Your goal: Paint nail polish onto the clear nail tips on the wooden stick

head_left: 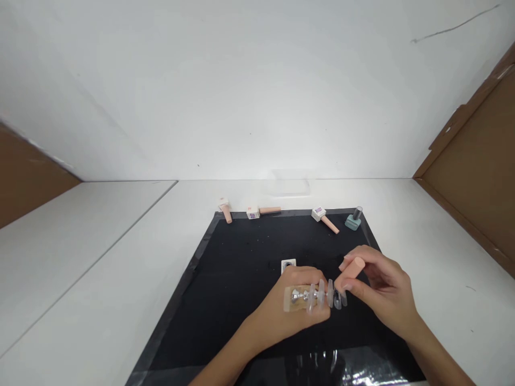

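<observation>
Peach cap (354,268) at the clear nail tips (330,293)!
My right hand (385,285) pinches it, thumb against fingers; my left hand (304,319), curled, grips the nail holder (287,299) above the black mat (225,273), 1 white bottle (284,264) just far of it.

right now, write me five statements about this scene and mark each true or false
1. The right hand holds a peach cap. True.
2. Three peach-capped bottles line the black mat's far edge. True.
3. The teal bottle is left of those three. False: it is right of them.
4. The row of clear nail tips is at the left hand. True.
5. The small white container is wholly in view. False: the left hand partly hides it.
</observation>
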`<state>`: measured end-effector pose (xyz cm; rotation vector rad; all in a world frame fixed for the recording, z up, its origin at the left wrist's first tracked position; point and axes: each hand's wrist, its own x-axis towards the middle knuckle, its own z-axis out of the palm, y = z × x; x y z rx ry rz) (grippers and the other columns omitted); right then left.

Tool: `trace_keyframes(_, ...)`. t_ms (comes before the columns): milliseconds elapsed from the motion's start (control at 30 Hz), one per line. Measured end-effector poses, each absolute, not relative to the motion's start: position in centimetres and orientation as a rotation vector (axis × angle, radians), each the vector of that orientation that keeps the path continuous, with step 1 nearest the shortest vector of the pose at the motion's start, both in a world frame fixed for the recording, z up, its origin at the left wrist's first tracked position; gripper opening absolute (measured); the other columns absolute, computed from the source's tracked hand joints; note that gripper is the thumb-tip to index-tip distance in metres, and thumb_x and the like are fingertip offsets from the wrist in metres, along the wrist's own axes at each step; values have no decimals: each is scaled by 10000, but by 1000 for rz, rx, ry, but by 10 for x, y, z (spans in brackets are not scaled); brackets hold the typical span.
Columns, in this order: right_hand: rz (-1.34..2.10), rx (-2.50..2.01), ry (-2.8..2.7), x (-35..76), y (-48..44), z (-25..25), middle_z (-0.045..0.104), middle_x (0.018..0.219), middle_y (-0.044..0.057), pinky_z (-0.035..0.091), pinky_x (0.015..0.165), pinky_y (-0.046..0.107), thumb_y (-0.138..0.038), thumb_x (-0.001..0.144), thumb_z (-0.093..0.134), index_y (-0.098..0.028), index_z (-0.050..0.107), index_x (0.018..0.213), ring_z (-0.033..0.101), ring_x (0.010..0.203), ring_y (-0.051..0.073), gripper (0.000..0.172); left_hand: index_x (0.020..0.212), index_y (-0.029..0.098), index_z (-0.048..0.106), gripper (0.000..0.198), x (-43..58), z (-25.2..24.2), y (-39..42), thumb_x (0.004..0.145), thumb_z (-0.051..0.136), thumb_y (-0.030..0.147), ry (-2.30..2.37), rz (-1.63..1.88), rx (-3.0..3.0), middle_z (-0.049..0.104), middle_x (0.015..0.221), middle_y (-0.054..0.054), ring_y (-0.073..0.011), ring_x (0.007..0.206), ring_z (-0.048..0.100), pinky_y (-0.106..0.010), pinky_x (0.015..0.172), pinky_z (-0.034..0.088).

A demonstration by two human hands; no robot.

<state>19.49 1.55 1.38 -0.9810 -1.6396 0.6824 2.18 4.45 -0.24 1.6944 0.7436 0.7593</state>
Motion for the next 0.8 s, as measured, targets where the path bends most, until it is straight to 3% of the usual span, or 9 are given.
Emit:
trace_keyframes(333, 612, -1031, -1541, 194, 17, 12, 649, 689, -9, 528, 590, 265, -208, 805, 682, -262, 632, 909, 627, 660, 166, 127, 535, 150, 496, 171, 20, -6, 44, 577, 566, 0, 740, 752, 1724, 510, 567, 47, -61, 505, 443, -181, 547, 378)
trace_keyframes(500, 738, -930, -1474, 193, 17, 19, 649, 651, -5, 540, 522, 242, -293, 788, 706, -257, 651, 874, 631, 608, 159, 108, 548, 152, 508, 154, 20, -6, 45, 585, 574, 18, 747, 744, 1748, 496, 562, 50, -61, 499, 424, -185, 528, 361)
trace_keyframes(633, 857, -853, -1587, 192, 18, 20, 622, 577, -15, 557, 582, 273, -283, 808, 686, -254, 647, 861, 629, 604, 167, 72, 511, 157, 459, 193, 20, -6, 45, 583, 570, 17, 746, 737, 1745, 462, 537, 61, -58, 492, 411, -184, 518, 350)
trace_keyframes(800, 788, -911, -1618, 192, 17, 15, 630, 651, 1, 551, 605, 269, -251, 811, 681, -246, 639, 828, 633, 667, 169, 46, 512, 159, 451, 202, 20, -7, 45, 593, 571, 18, 710, 755, 1726, 480, 548, 57, -61, 502, 425, -186, 534, 370)
